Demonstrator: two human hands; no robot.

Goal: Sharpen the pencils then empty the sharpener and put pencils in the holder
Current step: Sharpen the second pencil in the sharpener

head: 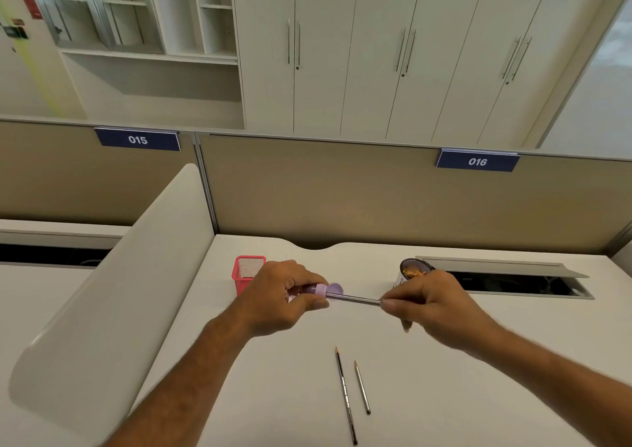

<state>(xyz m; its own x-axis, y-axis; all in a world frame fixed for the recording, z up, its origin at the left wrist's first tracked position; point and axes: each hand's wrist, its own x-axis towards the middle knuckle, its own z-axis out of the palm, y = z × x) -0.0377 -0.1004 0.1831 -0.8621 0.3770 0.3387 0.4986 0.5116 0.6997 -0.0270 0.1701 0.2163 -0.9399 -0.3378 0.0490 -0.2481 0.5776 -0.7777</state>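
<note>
1. Red mesh holder point(248, 273): upright on the surface point(290, 395), behind the left hand.
2. Left hand point(285, 298): fingers curled round the lilac sharpener point(323, 289), held above the surface.
3. Pencil point(359, 299): one end in the sharpener, the other pinched by the right hand point(432, 304).
4. Two pencils point(354, 392): lying side by side near the front edge, tips pointing away.
5. Cup with shavings point(413, 269): behind the right hand.
</note>
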